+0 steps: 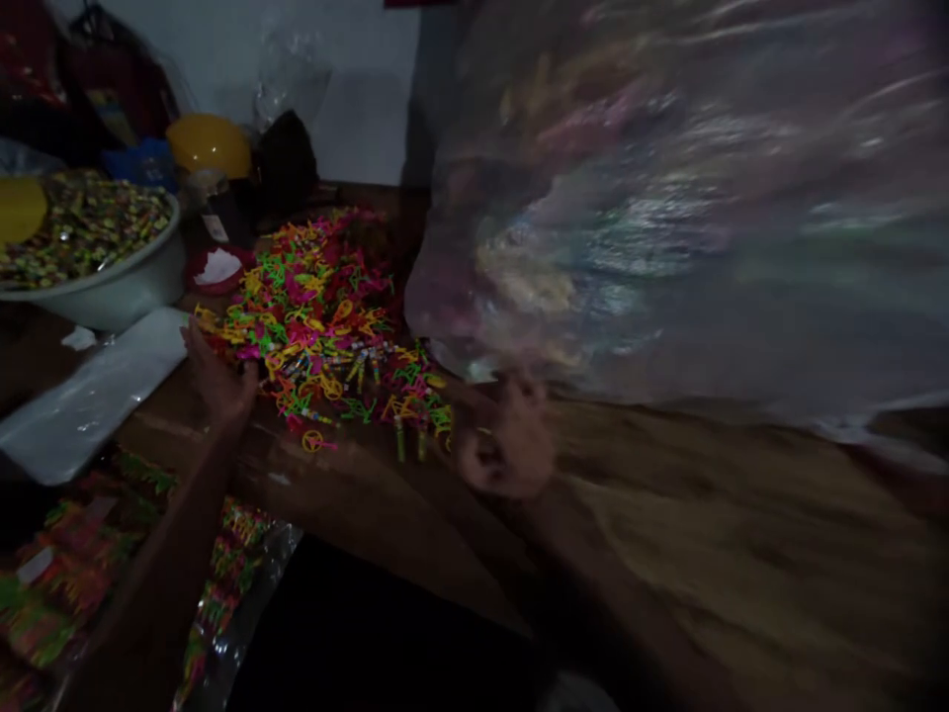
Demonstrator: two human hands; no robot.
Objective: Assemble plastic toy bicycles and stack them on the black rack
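A heap of small bright plastic toys (pixel 318 307), pink, green, yellow and orange, lies on a brown wooden table (pixel 356 485). My left hand (pixel 215 376) rests at the heap's left edge, its fingers dim and partly hidden. My right hand (pixel 504 445) is closed and smeared by motion, just under the lower edge of a big clear plastic bag (pixel 689 208). The bag is full of coloured pieces and blurred across the right half of the view. Whether the hand grips the bag's edge is unclear.
A white basin (pixel 111 287) of small coloured pieces stands at the far left. Beside it are a flat clear plastic sheet (pixel 89 396), a small red dish (pixel 218 269) and a yellow round object (pixel 210 143). Packed bags of toys (pixel 66 583) lie below the table's edge.
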